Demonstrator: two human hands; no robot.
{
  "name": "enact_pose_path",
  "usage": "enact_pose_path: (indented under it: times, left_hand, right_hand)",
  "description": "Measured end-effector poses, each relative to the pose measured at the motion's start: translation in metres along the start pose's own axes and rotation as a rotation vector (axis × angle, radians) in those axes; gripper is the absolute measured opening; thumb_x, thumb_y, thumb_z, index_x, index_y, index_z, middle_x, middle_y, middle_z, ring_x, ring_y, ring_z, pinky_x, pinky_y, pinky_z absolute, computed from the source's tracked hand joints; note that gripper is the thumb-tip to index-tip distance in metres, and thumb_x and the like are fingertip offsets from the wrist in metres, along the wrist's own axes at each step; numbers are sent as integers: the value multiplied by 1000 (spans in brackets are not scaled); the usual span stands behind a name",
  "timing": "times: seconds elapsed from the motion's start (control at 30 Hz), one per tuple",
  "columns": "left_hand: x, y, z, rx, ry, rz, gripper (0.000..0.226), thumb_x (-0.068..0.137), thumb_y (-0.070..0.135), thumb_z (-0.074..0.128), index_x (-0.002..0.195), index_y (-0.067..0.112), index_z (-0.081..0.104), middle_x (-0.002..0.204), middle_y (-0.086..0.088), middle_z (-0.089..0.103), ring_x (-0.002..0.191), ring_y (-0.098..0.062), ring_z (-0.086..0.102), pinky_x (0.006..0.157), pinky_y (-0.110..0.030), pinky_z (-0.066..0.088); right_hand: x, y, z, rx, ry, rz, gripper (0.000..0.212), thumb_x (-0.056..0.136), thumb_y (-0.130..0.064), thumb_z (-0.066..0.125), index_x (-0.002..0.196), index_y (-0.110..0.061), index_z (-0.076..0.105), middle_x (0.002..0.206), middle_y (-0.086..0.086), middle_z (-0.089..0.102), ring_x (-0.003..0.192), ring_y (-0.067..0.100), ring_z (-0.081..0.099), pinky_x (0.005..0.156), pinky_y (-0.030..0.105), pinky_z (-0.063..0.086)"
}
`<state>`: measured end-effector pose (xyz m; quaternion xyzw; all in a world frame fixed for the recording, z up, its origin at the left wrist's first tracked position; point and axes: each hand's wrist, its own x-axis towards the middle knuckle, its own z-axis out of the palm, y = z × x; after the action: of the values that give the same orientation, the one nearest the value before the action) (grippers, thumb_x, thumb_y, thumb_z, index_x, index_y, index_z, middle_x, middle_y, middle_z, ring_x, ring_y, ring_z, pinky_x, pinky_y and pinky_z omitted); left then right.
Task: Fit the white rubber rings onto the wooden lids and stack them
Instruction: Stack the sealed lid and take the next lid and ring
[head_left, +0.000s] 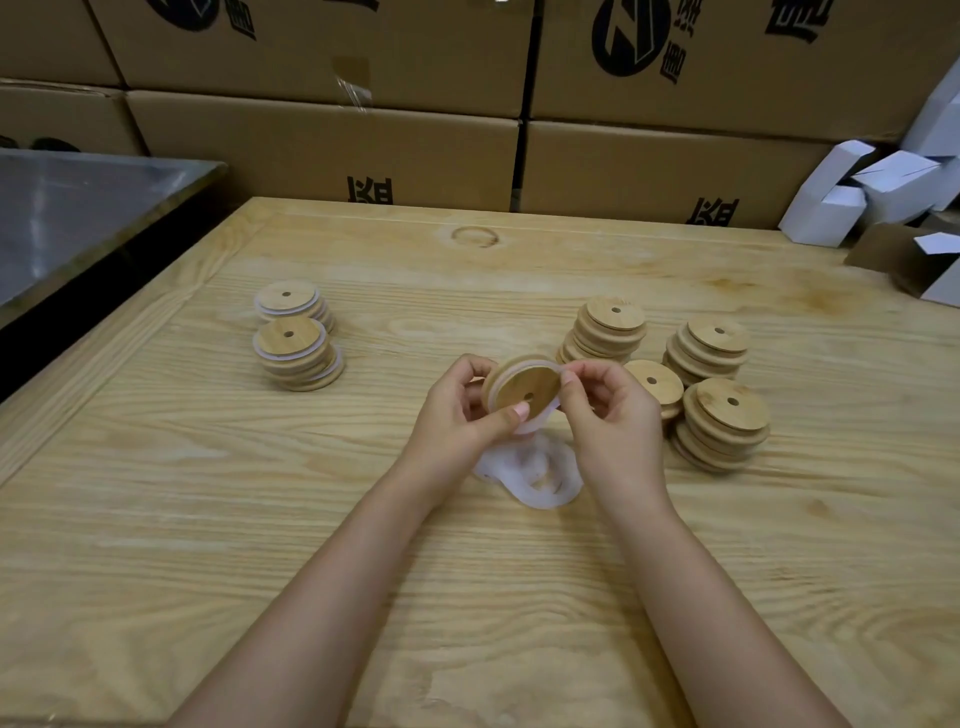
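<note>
I have the wooden lid (522, 387) dead centre, held up off the surface (208, 519) and tilted so its flat face and small hole look back at me. A white rubber ring (543, 418) sits partly round it: it hugs the lid's left rim and hangs loose below the lower right.

My left hand (457, 410) grips the lid from the left, thumb pressed flat on the face near the hole, the other fingers (470, 366) curled behind the rim. My right hand (613, 410) is at the right rim, its fingers (569, 376) pinching the ring there.

Directly beneath the hands, a pile of loose rings (530, 475) lies on the surface, tangled and overlapping.

Towards the right edge stand the bare stacks: one (608, 332) behind my right hand, one (709, 351) further right, one (724, 421) nearer me, and a low one (654, 384) tucked between them, just beside my right hand. I cannot tell how many lids are in it.

Over towards the left edge, well apart, two ringed stacks (288, 306) (296, 353) stand touching, white showing between the lids.

Near the far edge there is a ring-shaped mark (475, 236) in the wood. Beyond that edge cardboard boxes (322, 145) form a wall, white cartons (857, 192) lie heaped past the far right corner, and a metal top (78, 208) sits off the far left corner.
</note>
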<state>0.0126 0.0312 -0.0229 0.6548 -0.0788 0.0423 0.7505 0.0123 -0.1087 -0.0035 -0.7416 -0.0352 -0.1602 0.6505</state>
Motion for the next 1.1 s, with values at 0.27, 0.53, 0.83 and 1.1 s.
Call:
enact_pose_path:
  times: [0.27, 0.53, 0.83, 1.1]
  left_hand:
    - [-3, -1, 7, 213, 131, 90, 16, 83, 10, 70, 88, 5, 57, 77, -14, 70, 74, -25, 69, 71, -45, 55]
    - [1, -1, 0, 117, 119, 29, 14, 83, 1, 66, 84, 7, 54, 77, -13, 66, 74, -26, 65, 73, -45, 52]
    - [2, -2, -6, -116, 55, -69, 7, 85, 5, 62, 87, 7, 55, 79, -10, 69, 75, -26, 67, 73, -40, 54]
    - [4, -5, -10, -70, 16, -64, 18, 74, 18, 68, 84, 10, 55, 82, -10, 68, 80, -28, 66, 76, -44, 53]
  right_hand:
    - [-4, 3, 1, -233, 19, -165, 17, 87, -16, 64, 81, -30, 58, 78, -19, 64, 78, -3, 62, 69, 11, 47]
    - [1, 2, 0, -22, 14, 21, 15, 86, -10, 66, 77, -21, 65, 77, -9, 68, 72, -1, 65, 70, 12, 49]
    - [4, -3, -7, 118, -90, 133, 5, 83, -6, 69, 83, -11, 70, 85, 7, 73, 86, 20, 70, 84, 32, 56]
    - [0, 0, -2, 91, -62, 139, 7, 82, -10, 70, 80, -16, 68, 77, -6, 72, 78, 9, 68, 75, 22, 54]
